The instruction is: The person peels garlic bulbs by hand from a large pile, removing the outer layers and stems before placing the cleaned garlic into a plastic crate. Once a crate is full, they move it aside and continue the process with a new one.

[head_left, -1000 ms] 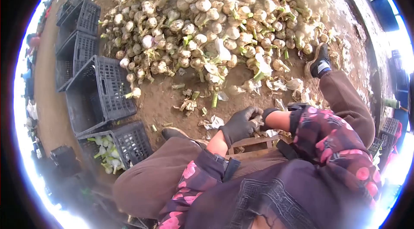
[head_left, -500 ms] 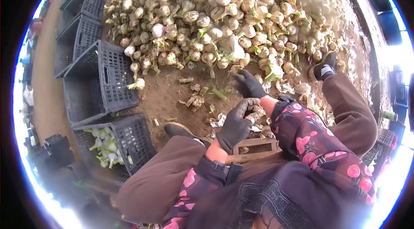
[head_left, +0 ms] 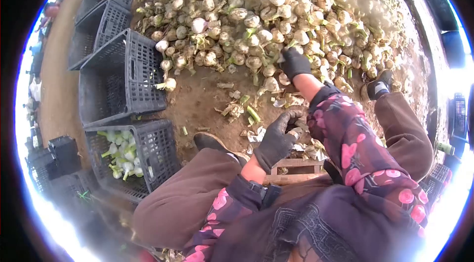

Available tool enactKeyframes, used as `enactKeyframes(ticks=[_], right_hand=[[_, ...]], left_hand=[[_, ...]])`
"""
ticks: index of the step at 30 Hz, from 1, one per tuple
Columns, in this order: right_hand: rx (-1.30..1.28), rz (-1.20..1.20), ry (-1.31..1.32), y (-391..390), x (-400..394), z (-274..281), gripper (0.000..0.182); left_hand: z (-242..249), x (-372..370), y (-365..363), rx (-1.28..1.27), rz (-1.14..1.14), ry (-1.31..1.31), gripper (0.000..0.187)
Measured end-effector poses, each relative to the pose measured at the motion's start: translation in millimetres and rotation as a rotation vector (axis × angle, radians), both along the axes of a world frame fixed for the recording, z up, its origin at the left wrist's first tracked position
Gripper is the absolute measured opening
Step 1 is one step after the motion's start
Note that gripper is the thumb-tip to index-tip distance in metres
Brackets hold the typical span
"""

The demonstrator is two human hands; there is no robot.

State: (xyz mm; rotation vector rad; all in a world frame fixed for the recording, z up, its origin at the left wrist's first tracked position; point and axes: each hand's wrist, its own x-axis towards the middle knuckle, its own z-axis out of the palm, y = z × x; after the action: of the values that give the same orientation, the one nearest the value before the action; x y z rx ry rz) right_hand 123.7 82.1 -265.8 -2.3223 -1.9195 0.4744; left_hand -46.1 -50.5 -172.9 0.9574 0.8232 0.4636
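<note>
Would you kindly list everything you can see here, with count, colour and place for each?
Garlic pile: too many bulbs to count, whitish with green stalks, on the dirt ahead.
Trimmings: scattered green stalk bits and pale skins, on the dirt between pile and feet.
Empty crates: at least three, dark grey, in a row to the left.
Crate of trimmed garlic: one, dark grey, lower left, partly filled.
Wooden frame: one, brown, between the knees.
Shoes: two, dark, on the dirt.
Right hand: black glove, reaching onto bulbs at the pile's near edge.
Left hand: black glove, fingers curled above the wooden frame; what it holds is unclear.
</note>
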Motion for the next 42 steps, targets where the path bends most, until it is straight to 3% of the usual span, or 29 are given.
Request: enactKeyframes(ticks=[1, 2, 4, 6, 7, 8, 9, 10, 13, 17, 20, 21, 23, 25, 27, 28, 29, 30, 32, 34, 35, 36, 38, 40, 42], right_hand=[[0.243, -0.013, 0.078, -2, 2, -4, 0.029], [0.325, 0.029, 0.159, -7, -7, 16, 0.025], [0.335, 0.193, 0.452, -28, -40, 24, 0.02], [0.341, 0.498, 0.386, -45, -83, 7, 0.019], [0.108, 0.414, 0.45, -46, -80, 18, 0.021], [0.156, 0.645, 0.372, -46, -119, -11, 0.023], [0.144, 0.666, 0.319, -46, -126, -16, 0.036], [0.231, 0.551, 0.307, -55, -134, -36, 0.036], [0.337, 0.602, 0.145, -76, -117, -73, 0.036], [0.011, 0.632, 0.768, -159, -37, -57, 0.034], [-0.288, 0.998, 0.021, -226, 70, -34, 0.048], [-0.493, 0.881, 0.12, -246, 104, -30, 0.061], [-0.901, 1.095, -0.138, -259, 153, -26, 0.071], [-1.227, 0.381, -0.172, -201, 139, 13, 0.068], [-0.337, 0.078, -0.096, -181, 127, 35, 0.06], [-0.06, 0.129, -0.104, -162, 119, 44, 0.05], [0.114, 0.136, -0.137, -148, 114, 38, 0.051], [0.209, 0.085, -0.144, -137, 112, 29, 0.04], [-0.144, -0.099, 0.097, -116, 135, -21, 0.026], [-0.034, -0.16, 0.159, -106, 135, -18, 0.015], [-0.063, -0.141, 0.117, -105, 130, 0, 0.018], [-0.07, -0.138, 0.121, -106, 121, 17, 0.018], [-0.915, 0.425, -0.107, -115, 109, 43, 0.022], [-1.311, 0.915, 0.175, -148, 122, -3, 0.038], [-1.043, 0.632, -0.112, -157, 115, 64, 0.042]], left_hand=[[-3, -1, -3, 0.016, 0.016, -0.101, 0.036], [2, -4, -2, 0.012, 0.024, -0.094, 0.036], [19, -7, 2, -0.301, -0.108, -0.4, 0.037], [19, -7, 0, -0.28, -0.141, -0.423, 0.038], [11, -12, 2, -0.182, -0.141, -0.399, 0.039], [4, -15, 3, -0.083, -0.14, -0.378, 0.04], [1, -17, 1, -0.126, 0.052, -0.284, 0.04], [14, -20, 6, -0.11, 0.098, -0.142, 0.041], [13, -17, 5, 0.02, 0.111, -0.081, 0.042], [25, -5, 4, -0.154, 0.016, -0.183, 0.04], [10, 3, 0, -0.098, -0.054, -0.16, 0.038], [2, 5, -3, -0.073, -0.1, -0.145, 0.037], [-1, 9, -7, -0.01, -0.208, -0.006, 0.035], [-2, 15, -7, -0.053, -0.31, 0.145, 0.036], [-9, 19, -11, -0.059, -0.446, 0.314, 0.04], [-10, 21, -13, -0.062, -0.43, 0.333, 0.04], [-10, 24, -14, 0.035, -0.489, 0.334, 0.04], [-10, 27, -15, 0.134, -0.553, 0.337, 0.041], [-8, 34, -16, 0.153, -0.577, 0.4, 0.042], [-9, 36, -17, 0.21, -0.54, 0.397, 0.041], [11, 40, -12, 0.035, -0.56, 0.435, 0.041], [12, 39, -14, 0.027, -0.558, 0.437, 0.041], [11, 43, -13, 0.083, -0.613, 0.408, 0.041], [8, 41, -15, 0.057, -0.606, 0.359, 0.041], [1, 40, -12, 0.034, -0.586, 0.318, 0.041]])
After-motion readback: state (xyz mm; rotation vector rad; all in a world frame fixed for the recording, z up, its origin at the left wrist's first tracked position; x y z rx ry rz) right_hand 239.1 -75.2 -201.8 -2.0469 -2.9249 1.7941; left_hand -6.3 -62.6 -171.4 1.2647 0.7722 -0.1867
